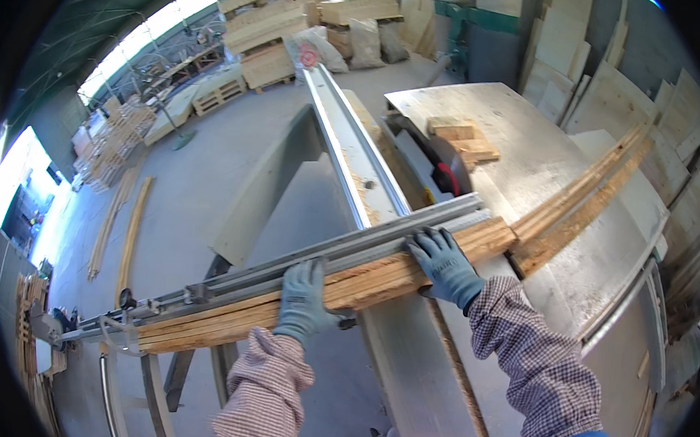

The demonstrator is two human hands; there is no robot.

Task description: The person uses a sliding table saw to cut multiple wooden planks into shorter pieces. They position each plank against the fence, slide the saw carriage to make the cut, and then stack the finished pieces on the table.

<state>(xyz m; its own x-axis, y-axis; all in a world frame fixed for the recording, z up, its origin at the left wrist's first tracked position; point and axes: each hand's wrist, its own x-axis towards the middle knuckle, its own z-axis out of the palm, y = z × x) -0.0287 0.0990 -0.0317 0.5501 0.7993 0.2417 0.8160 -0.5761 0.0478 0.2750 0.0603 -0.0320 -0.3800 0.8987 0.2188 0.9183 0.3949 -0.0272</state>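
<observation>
Both my hands wear grey-blue gloves and checked sleeves. My left hand [305, 300] grips a bundle of long wooden strips [362, 282] near its middle. My right hand [445, 264] presses on the same bundle further right. The strips lie against a long metal fence rail [299, 262] on a sliding table saw. The saw blade with its red guard [446, 176] stands just beyond the bundle's right end.
More long wooden strips [580, 196] lie on the metal saw table [523, 133], with short wood offcuts [463, 139] behind the blade. A metal sliding rail [347, 134] runs away from me. Stacked timber pallets [269, 37], sacks and leaning boards [606, 90] fill the workshop around.
</observation>
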